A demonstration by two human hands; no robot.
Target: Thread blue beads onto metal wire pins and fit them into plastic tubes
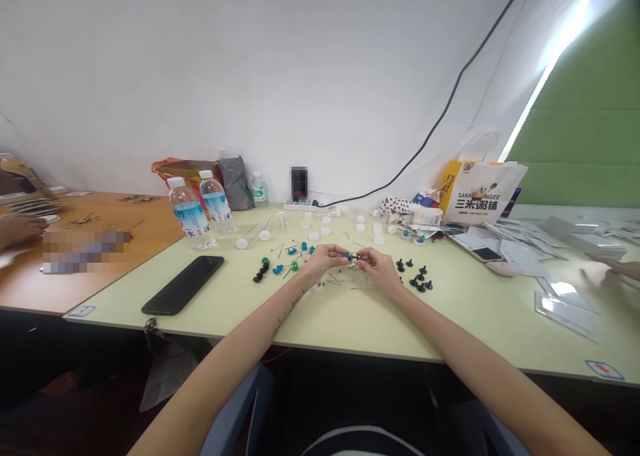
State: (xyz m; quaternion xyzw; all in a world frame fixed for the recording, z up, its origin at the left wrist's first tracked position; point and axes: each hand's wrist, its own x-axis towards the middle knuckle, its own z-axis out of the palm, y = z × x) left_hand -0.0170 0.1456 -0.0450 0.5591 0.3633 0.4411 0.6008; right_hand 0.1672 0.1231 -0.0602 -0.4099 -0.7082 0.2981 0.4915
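My left hand (326, 260) pinches a small blue piece (349, 257) above the middle of the table. Facing it, my right hand (379, 267) has its fingertips closed on a small black piece (356, 257), which meets the blue one end to end. Whether the two are joined, I cannot tell. Left of my hands lie several blue pieces (279, 269), green pieces (295, 267) and a row of black pieces (260, 273). Several black flat-headed pieces (421, 287) stand to the right. Thin metal pins (335, 279) are scattered under and around my fingers.
A black phone (183, 285) lies at the left, near two water bottles (193, 216). White caps (326, 231) and clear tubes (265, 233) are spread behind my hands. A paper bag (475, 193) and flat packets (520, 253) occupy the right. Other people's hands (20, 231) show at both sides.
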